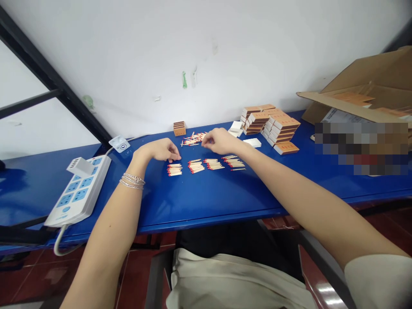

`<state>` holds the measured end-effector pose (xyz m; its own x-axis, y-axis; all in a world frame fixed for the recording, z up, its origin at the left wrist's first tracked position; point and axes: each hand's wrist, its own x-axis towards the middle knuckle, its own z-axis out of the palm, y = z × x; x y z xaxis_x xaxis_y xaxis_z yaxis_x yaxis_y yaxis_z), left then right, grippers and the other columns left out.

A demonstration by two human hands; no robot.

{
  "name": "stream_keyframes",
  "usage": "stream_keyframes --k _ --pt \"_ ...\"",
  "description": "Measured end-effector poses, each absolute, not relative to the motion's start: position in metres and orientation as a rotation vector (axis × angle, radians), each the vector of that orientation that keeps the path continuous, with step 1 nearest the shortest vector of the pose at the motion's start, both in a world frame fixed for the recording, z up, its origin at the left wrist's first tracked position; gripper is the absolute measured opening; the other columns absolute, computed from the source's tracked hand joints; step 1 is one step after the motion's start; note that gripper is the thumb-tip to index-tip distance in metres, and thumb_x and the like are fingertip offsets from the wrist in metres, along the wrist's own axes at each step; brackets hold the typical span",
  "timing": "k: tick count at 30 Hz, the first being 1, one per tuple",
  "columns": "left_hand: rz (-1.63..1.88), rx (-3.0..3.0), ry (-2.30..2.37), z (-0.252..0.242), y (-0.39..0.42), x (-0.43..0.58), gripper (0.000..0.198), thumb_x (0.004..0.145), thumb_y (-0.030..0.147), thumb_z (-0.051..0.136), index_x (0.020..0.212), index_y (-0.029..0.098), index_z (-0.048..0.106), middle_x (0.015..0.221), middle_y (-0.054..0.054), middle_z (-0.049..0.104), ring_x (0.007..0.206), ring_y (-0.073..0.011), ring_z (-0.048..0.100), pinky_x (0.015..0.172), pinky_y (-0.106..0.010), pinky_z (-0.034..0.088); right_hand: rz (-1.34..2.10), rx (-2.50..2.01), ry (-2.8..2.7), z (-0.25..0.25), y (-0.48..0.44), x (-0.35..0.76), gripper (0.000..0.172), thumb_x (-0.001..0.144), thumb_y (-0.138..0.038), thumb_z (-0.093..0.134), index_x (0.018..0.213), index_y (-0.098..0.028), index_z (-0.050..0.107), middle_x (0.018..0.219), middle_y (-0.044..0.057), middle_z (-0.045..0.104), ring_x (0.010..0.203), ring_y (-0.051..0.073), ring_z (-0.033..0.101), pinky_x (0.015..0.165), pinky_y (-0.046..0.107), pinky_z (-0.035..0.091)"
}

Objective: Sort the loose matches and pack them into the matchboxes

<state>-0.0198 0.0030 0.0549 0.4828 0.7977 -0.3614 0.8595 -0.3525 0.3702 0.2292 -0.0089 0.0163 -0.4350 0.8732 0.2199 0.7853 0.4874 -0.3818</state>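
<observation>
My left hand (162, 150) rests on the blue table (206, 193) with its fingers curled together, pinching at the top of the leftmost small bundle of red-tipped matches (174, 169). Three more sorted bundles (214, 164) lie in a row to its right. My right hand (220, 140) is closed in a pinch at the edge of a loose heap of matches (193, 138) near the wall. What each pinch holds is too small to make out.
Stacks of orange matchboxes (273, 124) and white inner trays (236, 127) stand at the back right, one small orange box (179, 128) near the wall. A white power strip (79, 189) lies at left. An open cardboard carton (360, 98) sits far right.
</observation>
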Motion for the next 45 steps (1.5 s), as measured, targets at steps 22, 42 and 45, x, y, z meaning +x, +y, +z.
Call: stream_keyframes --k 22,42,45 --pt "0.247 2.743 1.553 0.011 0.015 0.035 0.026 0.086 0.018 0.054 0.108 0.017 0.068 0.110 -0.011 0.068 0.101 -0.0238 0.063 0.089 -0.035 0.049 -0.192 -1.705 -2.386 -0.001 0.013 0.231 0.028 0.088 -0.018 0.046 0.098 -0.012 0.072 0.108 0.018 0.070 0.102 0.030 0.063 0.088 0.038 0.040" --pt "0.123 2.553 1.349 0.030 0.006 0.057 0.026 0.071 0.004 0.057 0.089 0.014 0.074 0.089 -0.008 0.075 0.080 -0.0187 0.066 0.073 -0.028 0.049 0.295 -1.891 -2.488 0.038 -0.003 0.270 0.026 0.075 -0.015 0.061 0.097 -0.017 0.076 0.098 0.009 0.076 0.089 0.023 0.069 0.071 0.027 0.048" --pt "0.059 2.527 1.261 0.034 0.004 0.067 0.025 0.072 0.008 0.057 0.089 0.013 0.075 0.088 -0.008 0.075 0.079 -0.0178 0.066 0.072 -0.027 0.048 0.314 -2.024 -2.570 0.048 -0.010 0.276 0.029 0.072 -0.015 0.065 0.098 -0.017 0.077 0.098 0.009 0.076 0.090 0.025 0.069 0.070 0.027 0.048"
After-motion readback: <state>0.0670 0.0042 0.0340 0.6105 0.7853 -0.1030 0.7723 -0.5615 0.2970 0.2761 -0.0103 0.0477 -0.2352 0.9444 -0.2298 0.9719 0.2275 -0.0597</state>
